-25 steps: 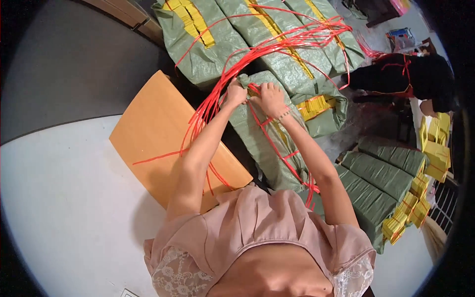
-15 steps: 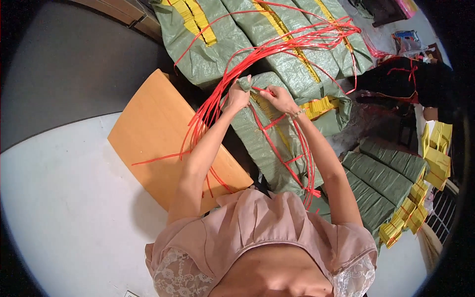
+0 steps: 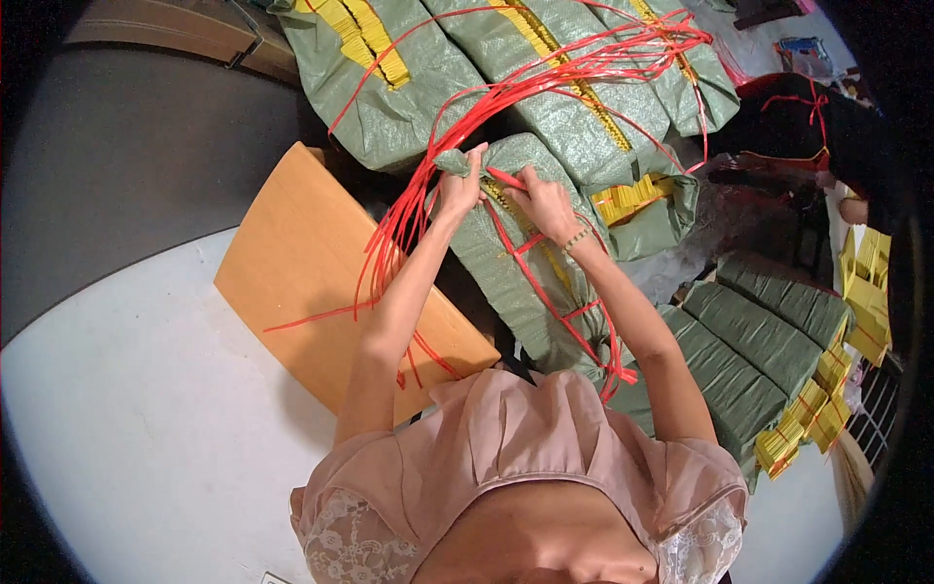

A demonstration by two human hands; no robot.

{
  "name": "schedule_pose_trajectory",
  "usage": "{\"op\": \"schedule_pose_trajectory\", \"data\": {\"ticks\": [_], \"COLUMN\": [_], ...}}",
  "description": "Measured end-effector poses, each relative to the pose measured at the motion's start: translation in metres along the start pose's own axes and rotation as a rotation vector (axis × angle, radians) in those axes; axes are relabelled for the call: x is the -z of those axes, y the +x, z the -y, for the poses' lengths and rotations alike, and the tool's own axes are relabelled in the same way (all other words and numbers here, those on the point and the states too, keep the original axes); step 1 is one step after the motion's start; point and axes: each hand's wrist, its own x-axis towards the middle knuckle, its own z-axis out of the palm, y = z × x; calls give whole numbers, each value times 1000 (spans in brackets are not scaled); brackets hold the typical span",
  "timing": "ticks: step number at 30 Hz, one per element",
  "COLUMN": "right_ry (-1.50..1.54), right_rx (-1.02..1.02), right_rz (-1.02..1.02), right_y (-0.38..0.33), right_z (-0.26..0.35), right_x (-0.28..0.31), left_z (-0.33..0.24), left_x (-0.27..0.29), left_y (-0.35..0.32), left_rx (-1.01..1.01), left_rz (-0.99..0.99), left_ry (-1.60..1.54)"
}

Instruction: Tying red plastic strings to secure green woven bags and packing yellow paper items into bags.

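In front of me lies a filled green woven sack (image 3: 486,268), with yellow contents showing through the gap along its top. Red plastic cord (image 3: 530,280) zigzags across this gap. My left hand (image 3: 461,190) is closed on the gathered far corner of the sack, with its thumb raised. Close beside it, my right hand (image 3: 545,206) is closed around the red cord, whose short stretch runs toward the sack corner. What lies inside the right fist is hidden.
A loose bundle of red cords (image 3: 506,94) hangs over the other green sacks (image 3: 409,122) and the tan board (image 3: 311,258) at left. More dark green sacks (image 3: 744,326) lie at right, beside yellow stacks (image 3: 866,302). A dark grey surface (image 3: 156,156) is at far left.
My left hand has shifted slightly left with the sack corner, and its thumb now points up. My right fist has turned and moved a little, still on the cord. The view has shifted slightly.
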Motion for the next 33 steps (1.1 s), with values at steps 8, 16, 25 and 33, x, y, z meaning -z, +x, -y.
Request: {"op": "schedule_pose_trajectory", "data": {"ticks": [8, 16, 25, 33], "right_ry": [-218, -225, -293, -286], "right_rx": [143, 256, 244, 221], "right_rz": [167, 231, 264, 267], "right_y": [2, -2, 2, 1], "right_z": [0, 4, 7, 6], "right_x": [4, 13, 13, 11], "left_z": [3, -4, -2, -31], "left_x": [-11, -17, 42, 54], "left_y": [2, 5, 26, 39], "left_rx": [52, 129, 175, -441], "left_rz": [-190, -250, 482, 780], "left_ry": [32, 108, -194, 433]}}
